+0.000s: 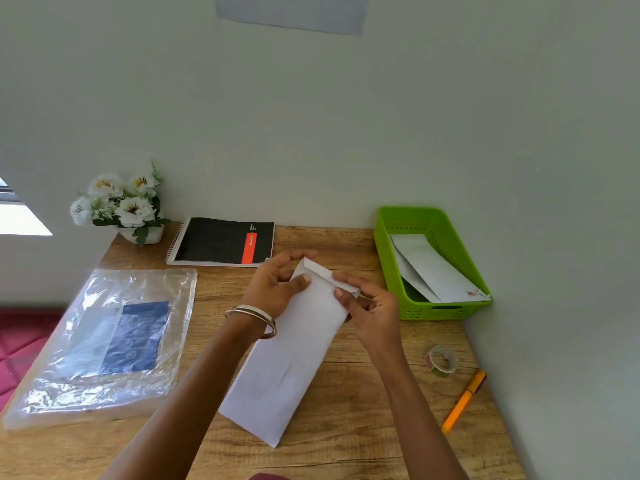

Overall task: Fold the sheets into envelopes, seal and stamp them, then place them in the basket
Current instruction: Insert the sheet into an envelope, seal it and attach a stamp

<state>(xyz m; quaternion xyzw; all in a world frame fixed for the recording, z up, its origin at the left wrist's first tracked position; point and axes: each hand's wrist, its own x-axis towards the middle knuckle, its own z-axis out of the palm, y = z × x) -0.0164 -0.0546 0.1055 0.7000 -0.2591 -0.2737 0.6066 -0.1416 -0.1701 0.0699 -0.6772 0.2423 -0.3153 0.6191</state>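
A long white envelope (287, 368) lies slanted on the wooden table (363, 427), its far end lifted. My left hand (277, 284) pinches that far end from the left, thumb on top. My right hand (367, 306) grips the folded flap (325, 271) from the right. At the back right stands a green basket (388, 271) holding two white envelopes (433, 268), one with a small red mark at its near corner.
A clear plastic pack of paper (104, 344) lies at the left. A black spiral notebook (221, 240) and white flowers (121, 202) stand at the back. A tape roll (441, 360) and an orange pen (464, 401) lie near the right wall.
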